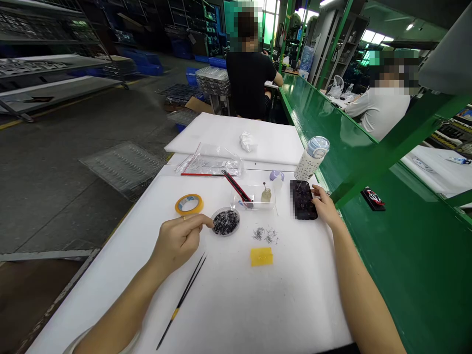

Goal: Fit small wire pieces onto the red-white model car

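phone (pixel 305 200), long axis fore-and-aft; right hand (pixel 325 206), grip apart, touching its edge; left hand (pixel 179 242) at dish (pixel 225 235), grip indeterminable.

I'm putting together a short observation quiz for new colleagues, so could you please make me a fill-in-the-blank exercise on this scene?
1. The left hand has a finger at the edge of a round ____ of dark bits.
2. The right hand is at the side of a black ____.
3. The lid of the spotted bottle is light ____.
4. The flat piece near the loose pile is ____.

Missing words: dish; phone; blue; yellow.
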Demonstrator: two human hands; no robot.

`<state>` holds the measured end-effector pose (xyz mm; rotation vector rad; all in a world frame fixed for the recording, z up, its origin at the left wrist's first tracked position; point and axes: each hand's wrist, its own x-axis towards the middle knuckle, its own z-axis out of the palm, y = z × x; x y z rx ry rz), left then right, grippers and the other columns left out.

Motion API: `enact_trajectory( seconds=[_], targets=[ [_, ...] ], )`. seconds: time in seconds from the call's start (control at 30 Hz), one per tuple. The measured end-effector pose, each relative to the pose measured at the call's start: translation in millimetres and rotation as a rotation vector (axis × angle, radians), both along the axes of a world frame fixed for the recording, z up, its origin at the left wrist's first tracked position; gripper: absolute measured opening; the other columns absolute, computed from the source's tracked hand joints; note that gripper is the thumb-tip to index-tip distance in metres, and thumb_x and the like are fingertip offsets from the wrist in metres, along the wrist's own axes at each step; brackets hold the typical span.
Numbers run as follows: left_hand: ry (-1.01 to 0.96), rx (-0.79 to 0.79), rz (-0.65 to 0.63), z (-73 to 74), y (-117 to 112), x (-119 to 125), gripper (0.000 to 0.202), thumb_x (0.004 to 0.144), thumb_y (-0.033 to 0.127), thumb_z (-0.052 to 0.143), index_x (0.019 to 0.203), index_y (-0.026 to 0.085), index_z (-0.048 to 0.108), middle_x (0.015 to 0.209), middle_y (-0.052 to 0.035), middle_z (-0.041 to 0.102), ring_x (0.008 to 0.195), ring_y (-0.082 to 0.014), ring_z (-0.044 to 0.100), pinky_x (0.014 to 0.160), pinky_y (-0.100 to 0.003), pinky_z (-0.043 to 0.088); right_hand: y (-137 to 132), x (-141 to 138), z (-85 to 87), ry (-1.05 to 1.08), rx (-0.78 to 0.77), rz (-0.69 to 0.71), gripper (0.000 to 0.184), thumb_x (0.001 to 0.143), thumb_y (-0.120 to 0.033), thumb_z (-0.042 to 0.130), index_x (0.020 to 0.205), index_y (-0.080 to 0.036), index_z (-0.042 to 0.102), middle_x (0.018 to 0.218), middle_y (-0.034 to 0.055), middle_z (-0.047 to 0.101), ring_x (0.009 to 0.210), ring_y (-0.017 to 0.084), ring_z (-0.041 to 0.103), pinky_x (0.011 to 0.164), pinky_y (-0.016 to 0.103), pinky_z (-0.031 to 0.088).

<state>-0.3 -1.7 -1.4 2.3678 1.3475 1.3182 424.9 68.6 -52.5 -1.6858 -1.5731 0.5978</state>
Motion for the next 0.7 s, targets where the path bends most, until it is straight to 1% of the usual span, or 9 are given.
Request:
enact_trajectory(
  seconds=[0.13, 0.3, 0.5, 0.6, 0.7],
  targets=[
    [-0.005, -0.014, 0.004, -1.5, -0.2, -1.5, 0.036, 0.077, 0.006, 0.039, 0.071, 0.022, 0.071, 0.055, 0.0060, 0.063, 0.044, -0.0081, 0.052, 0.053, -0.019, 0.046, 1.3, -0.2, -1.7, -0.023, 0.030, 0.012, 0.068, 0.072, -0.025, 0.054, 0.140, -0.022, 0.055, 0.125, 0.0123, 0.070, 0.118, 0.032, 0.062, 0.108, 0.055, 0.046],
    [-0.006, -0.042, 0.011, -2.3, -0.4, -1.3, 0.036, 0.076, 0.007, 0.039, 0.071, 0.023, 0.071, 0.056, 0.0053, 0.063, 0.045, -0.0091, 0.053, 0.053, -0.020, 0.046, 0.7, -0.8, -1.5, -0.044, 0.041, 0.021, 0.068, 0.072, -0.026, 0.057, 0.139, -0.021, 0.056, 0.123, 0.0137, 0.070, 0.115, 0.033, 0.063, 0.106, 0.057, 0.046],
    [-0.010, -0.065, 0.023, -1.0, -0.1, -0.8, 0.035, 0.077, 0.009, 0.039, 0.070, 0.023, 0.071, 0.055, 0.0053, 0.063, 0.046, -0.0094, 0.053, 0.053, -0.020, 0.046, 1.0, 1.0, -2.6, -0.028, 0.034, 0.011, 0.058, 0.082, -0.032, 0.051, 0.139, -0.022, 0.055, 0.123, 0.0127, 0.070, 0.116, 0.030, 0.063, 0.100, 0.052, 0.051],
    [-0.011, -0.068, 0.022, 0.2, -0.1, -0.7, 0.035, 0.077, 0.009, 0.039, 0.069, 0.023, 0.071, 0.054, 0.0054, 0.062, 0.046, -0.0093, 0.054, 0.053, -0.020, 0.046, 2.0, -0.5, -3.0, -0.042, 0.040, 0.006, 0.060, 0.078, -0.031, 0.054, 0.137, -0.020, 0.057, 0.124, 0.0140, 0.069, 0.116, 0.031, 0.063, 0.105, 0.054, 0.047],
    [-0.008, -0.074, 0.022, 1.1, -0.3, -0.4, 0.035, 0.077, 0.009, 0.039, 0.069, 0.023, 0.070, 0.054, 0.0055, 0.062, 0.045, -0.0090, 0.052, 0.053, -0.020, 0.046, 1.2, -2.6, -2.1, -0.059, 0.045, 0.006, 0.065, 0.076, -0.037, 0.064, 0.137, -0.019, 0.057, 0.127, 0.0158, 0.068, 0.118, 0.034, 0.060, 0.108, 0.057, 0.044]
  ],
)
